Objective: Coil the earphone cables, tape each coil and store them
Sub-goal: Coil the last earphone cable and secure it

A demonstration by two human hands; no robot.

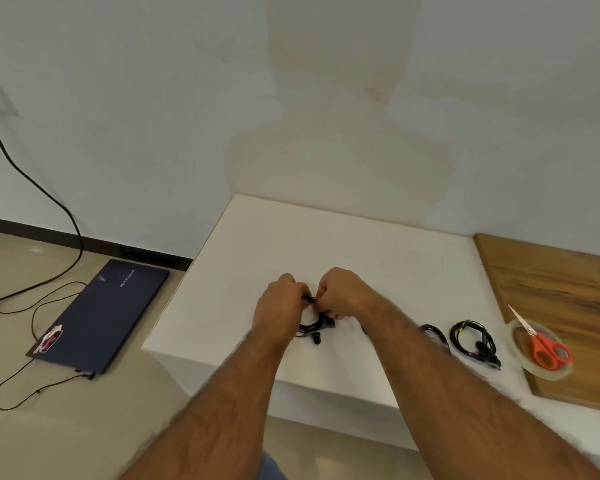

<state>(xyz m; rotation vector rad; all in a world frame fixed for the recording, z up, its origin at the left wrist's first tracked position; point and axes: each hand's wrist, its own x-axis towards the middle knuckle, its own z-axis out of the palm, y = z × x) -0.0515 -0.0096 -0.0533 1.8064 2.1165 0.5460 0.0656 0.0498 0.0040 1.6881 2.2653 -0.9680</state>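
Both forearms fill the bottom of the shot, reaching onto the white table (326, 237). Floor to the left has a closed laptop (101, 317). On the wooden board (568, 289) sits a tape roll (520, 362) with red scissors (548, 351) on top. Left hand (278, 306) and right hand (340, 292) have fingers curled, pinching the black earphone cable (314, 327) mid-table, looks like still coiling. One finished-looking coil (471, 341) lies to the right, another cable (433, 332) beside it. Taping this one and storing are left, I'd say.
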